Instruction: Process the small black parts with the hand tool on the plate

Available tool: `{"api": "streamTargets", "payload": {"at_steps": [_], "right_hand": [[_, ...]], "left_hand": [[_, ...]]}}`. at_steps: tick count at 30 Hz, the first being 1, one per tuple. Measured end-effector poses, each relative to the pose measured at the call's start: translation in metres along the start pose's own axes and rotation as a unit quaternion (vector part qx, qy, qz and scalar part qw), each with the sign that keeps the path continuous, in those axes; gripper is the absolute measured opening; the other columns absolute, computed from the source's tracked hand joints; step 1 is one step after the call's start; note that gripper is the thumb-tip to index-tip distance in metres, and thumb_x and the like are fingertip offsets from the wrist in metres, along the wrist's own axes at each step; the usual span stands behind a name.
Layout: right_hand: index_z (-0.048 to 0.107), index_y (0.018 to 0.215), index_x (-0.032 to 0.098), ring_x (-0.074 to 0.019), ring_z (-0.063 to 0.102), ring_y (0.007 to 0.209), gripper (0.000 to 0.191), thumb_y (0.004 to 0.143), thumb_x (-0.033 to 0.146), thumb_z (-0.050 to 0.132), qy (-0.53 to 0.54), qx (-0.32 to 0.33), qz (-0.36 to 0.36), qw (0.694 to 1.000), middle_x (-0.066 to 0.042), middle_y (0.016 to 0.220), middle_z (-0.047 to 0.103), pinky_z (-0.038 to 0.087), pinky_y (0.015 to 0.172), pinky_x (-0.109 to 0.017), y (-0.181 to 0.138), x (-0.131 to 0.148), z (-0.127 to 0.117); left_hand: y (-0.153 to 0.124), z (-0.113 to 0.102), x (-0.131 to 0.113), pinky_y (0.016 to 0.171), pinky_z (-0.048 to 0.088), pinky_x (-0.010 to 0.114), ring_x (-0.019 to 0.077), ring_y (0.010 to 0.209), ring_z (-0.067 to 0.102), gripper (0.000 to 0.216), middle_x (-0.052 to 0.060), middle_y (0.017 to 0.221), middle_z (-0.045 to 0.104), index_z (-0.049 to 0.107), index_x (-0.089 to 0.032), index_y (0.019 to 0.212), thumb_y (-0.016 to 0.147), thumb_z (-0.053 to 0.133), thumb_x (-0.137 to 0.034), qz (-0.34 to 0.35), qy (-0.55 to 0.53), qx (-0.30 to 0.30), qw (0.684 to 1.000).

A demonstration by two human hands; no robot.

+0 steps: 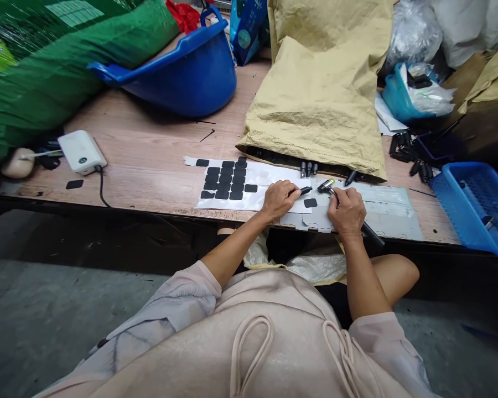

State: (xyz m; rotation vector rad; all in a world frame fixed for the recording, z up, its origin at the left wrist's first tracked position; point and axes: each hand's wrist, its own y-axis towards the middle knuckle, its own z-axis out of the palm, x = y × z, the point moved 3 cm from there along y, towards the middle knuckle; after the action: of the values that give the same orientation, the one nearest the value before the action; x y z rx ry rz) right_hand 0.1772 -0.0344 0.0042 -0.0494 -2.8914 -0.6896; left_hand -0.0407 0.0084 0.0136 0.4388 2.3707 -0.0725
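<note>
My left hand (280, 198) is closed around a small black cylindrical part (305, 190), whose tip points right. In my right hand (347, 211) is a small hammer (326, 187) with a metal head and a yellowish face, its black handle running back past my wrist. The hammer head is just right of the black part. Below the part lies a single black rounded-square pad (310, 203). A white sheet (269, 172) to the left bears rows of similar black pads (225, 179). Several black cylindrical pieces (309, 168) stand by the sack's mouth.
A tan woven sack (315, 105) lies across the table's middle. Left of it are a blue basin (182, 72), a white device (82, 151) with a cable and a green bundle (66, 66). A blue basket (477, 204) and loose black pieces (404, 146) are at right.
</note>
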Motion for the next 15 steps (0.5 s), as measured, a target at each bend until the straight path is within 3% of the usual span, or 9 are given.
{"api": "streamTargets", "payload": {"at_steps": [15], "right_hand": [[0.074, 0.113, 0.02, -0.024, 0.047, 0.089, 0.027, 0.098, 0.028, 0.053, -0.002, 0.009, -0.002, 1.0, -0.01, 0.096, 0.061, 0.037, 0.078, -0.036, -0.0039, 0.0008, -0.0028]], "left_hand": [[-0.0042, 0.0005, 0.0024, 0.093, 0.044, 0.04, 0.0229, 0.094, 0.064, 0.019, 0.005, 0.093, 0.072, 0.074, -0.02, 0.093, 0.09, 0.06, -0.032, 0.032, -0.047, 0.02, 0.998]]}}
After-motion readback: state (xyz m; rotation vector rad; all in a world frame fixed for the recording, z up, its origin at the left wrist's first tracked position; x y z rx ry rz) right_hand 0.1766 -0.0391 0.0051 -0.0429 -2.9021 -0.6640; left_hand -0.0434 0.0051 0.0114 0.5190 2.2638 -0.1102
